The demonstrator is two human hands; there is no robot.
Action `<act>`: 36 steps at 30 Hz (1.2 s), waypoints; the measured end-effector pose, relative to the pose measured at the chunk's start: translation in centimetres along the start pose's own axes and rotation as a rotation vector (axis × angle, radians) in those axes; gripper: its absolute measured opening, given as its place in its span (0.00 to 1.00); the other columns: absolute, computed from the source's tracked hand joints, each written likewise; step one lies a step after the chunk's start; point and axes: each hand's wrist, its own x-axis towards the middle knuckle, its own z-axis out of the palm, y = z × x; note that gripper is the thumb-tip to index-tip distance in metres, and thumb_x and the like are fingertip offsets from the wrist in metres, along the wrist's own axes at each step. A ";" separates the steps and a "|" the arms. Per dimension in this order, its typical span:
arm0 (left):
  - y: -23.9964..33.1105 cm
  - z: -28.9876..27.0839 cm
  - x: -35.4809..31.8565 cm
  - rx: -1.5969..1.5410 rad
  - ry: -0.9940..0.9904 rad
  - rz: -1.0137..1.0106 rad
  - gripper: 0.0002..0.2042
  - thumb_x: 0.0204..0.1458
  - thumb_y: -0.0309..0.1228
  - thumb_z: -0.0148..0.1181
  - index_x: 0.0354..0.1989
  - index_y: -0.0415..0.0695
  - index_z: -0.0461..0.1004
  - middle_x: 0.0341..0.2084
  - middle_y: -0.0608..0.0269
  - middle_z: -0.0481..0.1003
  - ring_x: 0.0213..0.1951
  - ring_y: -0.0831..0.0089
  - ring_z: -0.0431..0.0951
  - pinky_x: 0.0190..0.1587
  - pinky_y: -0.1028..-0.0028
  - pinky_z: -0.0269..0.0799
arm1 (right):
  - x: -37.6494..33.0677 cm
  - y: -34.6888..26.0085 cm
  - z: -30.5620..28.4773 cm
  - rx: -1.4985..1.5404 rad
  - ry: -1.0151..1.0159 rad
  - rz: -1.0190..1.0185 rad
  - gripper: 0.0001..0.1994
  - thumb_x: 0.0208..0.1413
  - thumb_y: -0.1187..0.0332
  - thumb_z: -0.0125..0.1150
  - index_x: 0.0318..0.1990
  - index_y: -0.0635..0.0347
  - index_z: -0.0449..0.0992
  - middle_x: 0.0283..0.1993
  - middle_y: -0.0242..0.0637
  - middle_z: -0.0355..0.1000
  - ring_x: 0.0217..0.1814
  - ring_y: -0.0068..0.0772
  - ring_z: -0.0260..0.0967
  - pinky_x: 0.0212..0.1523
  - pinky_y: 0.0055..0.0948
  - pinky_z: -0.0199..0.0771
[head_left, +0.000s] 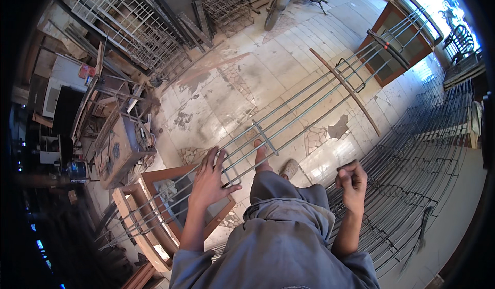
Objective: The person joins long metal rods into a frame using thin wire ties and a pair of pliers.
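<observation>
A long cage of thin steel rods (265, 137) runs diagonally in front of me, with rectangular wire stirrups set around the rods at intervals. My left hand (209, 179) rests on its near part beside a stirrup, fingers spread over the rods and not wrapped round them. Off to the right of the cage, my right hand (352, 184) is raised with its fingers curled together; whether something small is in them is hidden. A rusty bar (362, 108) lies crosswise on the cage farther off, near another stirrup.
Wood-framed panels support the cage: one at lower left (148, 178), one at far right (380, 77). Stacked wire cages (407, 186) fill my right side, with a bundle of thin wire (425, 227) on them. Metal grilles (118, 10), a cluttered bench (116, 149) and a motorcycle (281, 2) stand around.
</observation>
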 end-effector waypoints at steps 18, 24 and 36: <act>6.9 1.6 1.5 -0.580 0.172 0.124 0.17 0.59 0.36 0.60 0.52 0.39 0.71 0.49 0.47 0.75 0.53 0.49 0.74 0.55 0.60 0.69 | 0.2 10.8 7.6 -0.015 -0.438 0.545 0.08 0.69 0.68 0.49 0.46 0.62 0.71 0.33 0.29 0.67 0.35 0.20 0.61 0.39 0.24 0.66; 7.3 2.5 3.1 -0.412 0.192 0.068 0.15 0.63 0.34 0.53 0.52 0.38 0.74 0.30 0.47 0.80 0.33 0.47 0.81 0.39 0.57 0.75 | 0.9 10.7 9.3 -0.097 -0.341 0.231 0.06 0.69 0.70 0.49 0.45 0.62 0.71 0.33 0.28 0.65 0.33 0.18 0.60 0.36 0.20 0.63; 5.4 4.6 6.4 -0.988 -0.192 0.040 0.16 0.67 0.34 0.49 0.54 0.35 0.72 0.41 0.55 0.80 0.37 0.69 0.83 0.35 0.71 0.77 | 1.2 8.8 11.1 -0.148 -0.263 0.179 0.06 0.68 0.72 0.50 0.43 0.65 0.70 0.31 0.33 0.68 0.34 0.20 0.62 0.37 0.23 0.65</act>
